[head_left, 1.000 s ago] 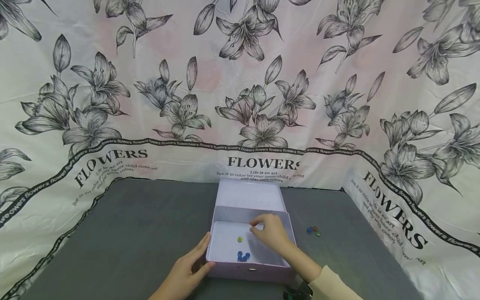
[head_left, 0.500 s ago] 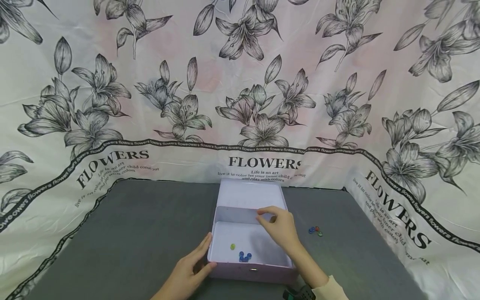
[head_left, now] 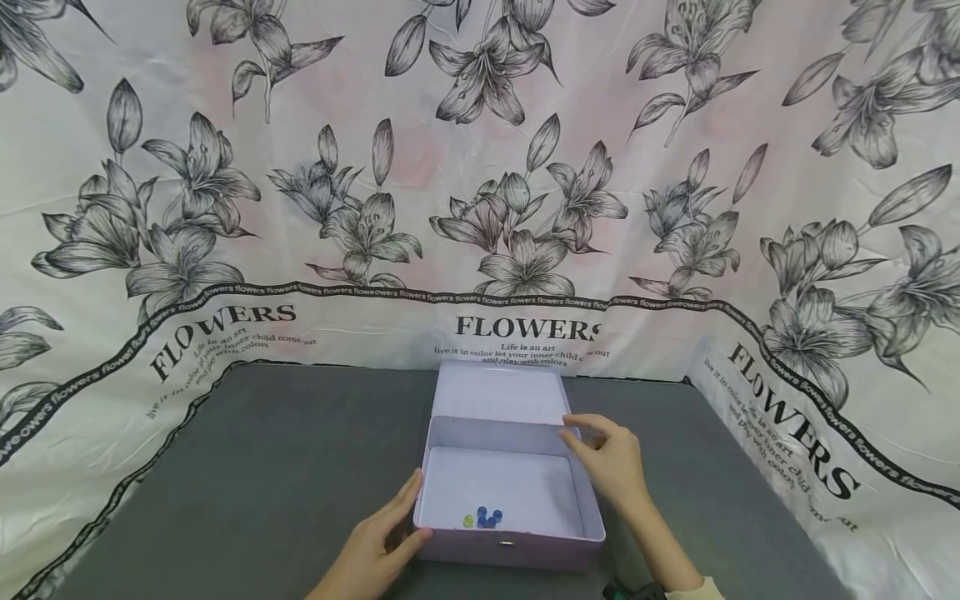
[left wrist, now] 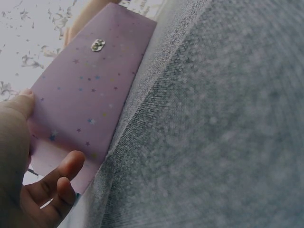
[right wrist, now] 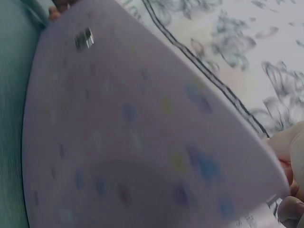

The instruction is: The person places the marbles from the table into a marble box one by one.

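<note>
The flower-printed curtain (head_left: 525, 208) closes off the far side, from 10 round to 2 o'clock of the box, its lower edge meeting the grey tabletop (head_left: 285, 467). The wider stretch of tabletop lies at 9 o'clock; the one at 3 o'clock is narrower, and the right forearm (head_left: 660, 542) crosses it at 4. The lilac box (head_left: 547, 552) sits at the middle, its lid (head_left: 498, 393) laid back at 12 o'clock; whether the lid touches the curtain cannot be told. Four walls rim the box, with the opening facing up. At 8 o'clock the left hand (head_left: 375, 542) rests on the near corner, its fingers along the side wall and its thumb at the front, without clenching. The right hand (head_left: 611, 458) is at 2 o'clock by the far rim, thumb and forefinger apart with nothing seen between; contact with the rim is unclear. A metal clasp (head_left: 507, 543) is on the front wall at 6. Inside at 7, near that wall, blue beads (head_left: 491, 523) cluster, a yellow-green bead (head_left: 468, 521) just beside them.
</note>
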